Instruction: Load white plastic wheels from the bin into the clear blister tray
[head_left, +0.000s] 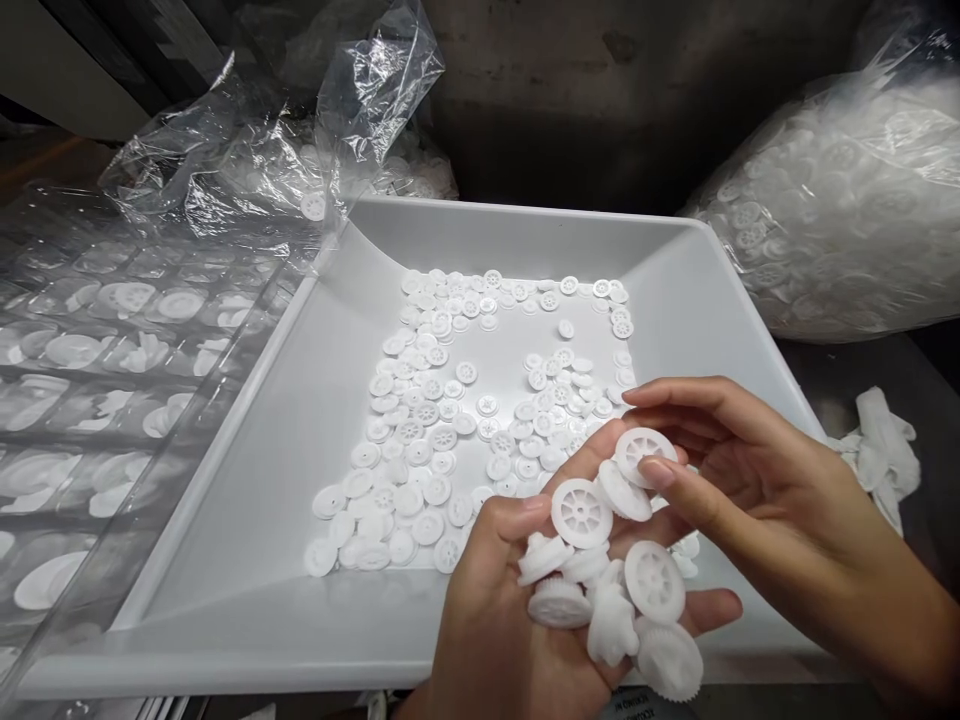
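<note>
My left hand (495, 610) is cupped palm up near the front of a white plastic bin (247, 510), cradling a small heap of white plastic gears (581, 513). Some show spoked faces, others toothed rims. Over the heap, my right hand (772, 500) pinches a spoked gear (643, 455) between thumb and fingers. A further gear (624, 492) leans just under that one. Many loose gears (409, 430) cover the bin's floor below, thickest on the left side and around the middle. Part of the bin floor is hidden behind both hands.
On the left lies a clear compartment tray (150, 370) with white parts in its pockets. Crumpled clear plastic bags (375, 90) of gears rise behind it. A large full bag (847, 200) stands at the right, above a crumpled white glove-like item (885, 450).
</note>
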